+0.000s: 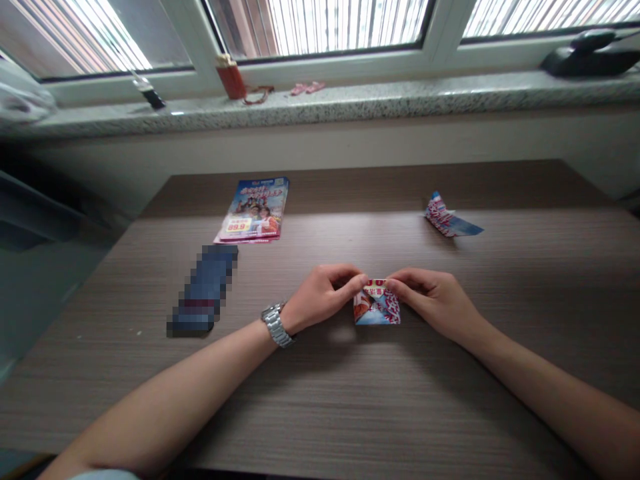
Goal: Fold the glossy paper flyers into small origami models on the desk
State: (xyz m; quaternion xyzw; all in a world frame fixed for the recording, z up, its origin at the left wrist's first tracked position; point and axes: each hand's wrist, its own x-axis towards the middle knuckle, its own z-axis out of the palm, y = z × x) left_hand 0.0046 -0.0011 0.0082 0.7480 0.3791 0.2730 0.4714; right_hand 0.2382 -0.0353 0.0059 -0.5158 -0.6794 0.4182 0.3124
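Between my two hands is a small folded paper [377, 310], printed in red, blue and white, with its flaps creased into a compact shape. My left hand [327, 293], a metal watch on its wrist, pinches the paper's upper left corner between thumb and fingers. The upper right corner is pinched by my right hand [435, 297] in the same way. The paper is at or just above the table surface; I cannot tell which. Farther back on the right stands a folded paper shape [447, 220] with similar printing, its pointed parts sticking up and out.
A stack of printed flyers [255, 210] lies at the back left of the wooden table [320, 407]. Nearer me is a dark, pixelated flat object [204, 290]. The stone windowsill [350, 107] behind holds a red container [231, 78], pink items [307, 88] and a black object [590, 57].
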